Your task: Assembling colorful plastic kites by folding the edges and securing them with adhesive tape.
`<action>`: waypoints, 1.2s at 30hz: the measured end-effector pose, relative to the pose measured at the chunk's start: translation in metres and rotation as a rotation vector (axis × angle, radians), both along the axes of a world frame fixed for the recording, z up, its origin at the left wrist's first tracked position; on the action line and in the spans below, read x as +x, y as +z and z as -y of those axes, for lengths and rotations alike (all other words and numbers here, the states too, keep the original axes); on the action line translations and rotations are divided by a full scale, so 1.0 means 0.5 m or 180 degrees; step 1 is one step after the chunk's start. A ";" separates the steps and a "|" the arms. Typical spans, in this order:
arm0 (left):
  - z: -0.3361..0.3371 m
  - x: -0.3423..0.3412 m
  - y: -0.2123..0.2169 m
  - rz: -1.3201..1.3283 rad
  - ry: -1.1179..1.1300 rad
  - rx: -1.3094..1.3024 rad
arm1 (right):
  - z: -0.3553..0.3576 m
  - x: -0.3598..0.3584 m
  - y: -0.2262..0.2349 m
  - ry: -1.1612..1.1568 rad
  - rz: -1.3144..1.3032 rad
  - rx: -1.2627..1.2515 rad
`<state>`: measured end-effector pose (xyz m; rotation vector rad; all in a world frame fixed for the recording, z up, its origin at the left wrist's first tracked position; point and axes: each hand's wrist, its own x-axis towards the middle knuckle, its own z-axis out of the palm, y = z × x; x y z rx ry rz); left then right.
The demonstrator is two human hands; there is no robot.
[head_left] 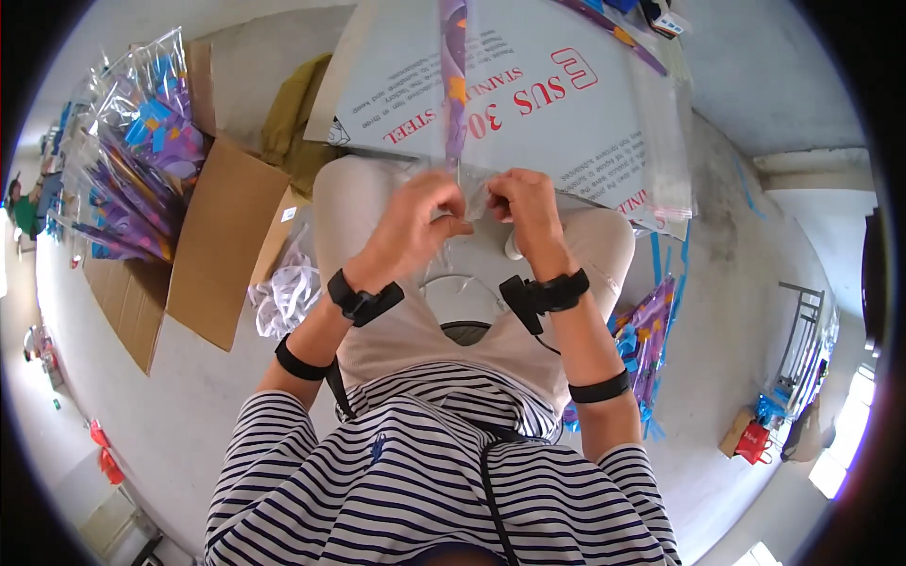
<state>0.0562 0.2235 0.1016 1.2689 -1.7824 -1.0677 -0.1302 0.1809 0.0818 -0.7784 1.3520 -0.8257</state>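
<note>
Just off the near edge of the grey counter printed in red and black, the left hand and right hand flank a clear, thin plastic sleeve.
The right fingers pinch the sleeve; the left ones are curled and blurred, their hold impossible to tell, beside the near end of a slim purple, orange-patterned length running far across the counter; flat transparent plastic bags lie on its right, and farther left a brown cardboard box holds plastic-wrapped purple packs.
</note>
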 end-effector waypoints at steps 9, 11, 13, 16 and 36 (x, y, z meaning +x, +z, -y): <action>0.032 -0.003 -0.050 0.0111 -0.0054 -0.0560 | 0.002 -0.014 -0.005 0.0158 0.0444 0.0116; 0.034 -0.002 -0.059 -0.0030 -0.0001 -0.0393 | 0.003 -0.021 -0.011 0.0166 0.0510 0.0120; 0.034 -0.001 -0.059 -0.0167 0.0052 -0.0224 | 0.004 -0.028 -0.016 0.0175 0.0579 0.0127; 0.033 0.001 -0.056 -0.0306 0.0197 -0.0039 | 0.005 -0.038 -0.022 0.0186 0.0792 0.0205; 0.017 -0.025 -0.044 0.0940 -0.0080 -0.1462 | 0.105 0.008 -0.041 0.1438 0.0059 0.0531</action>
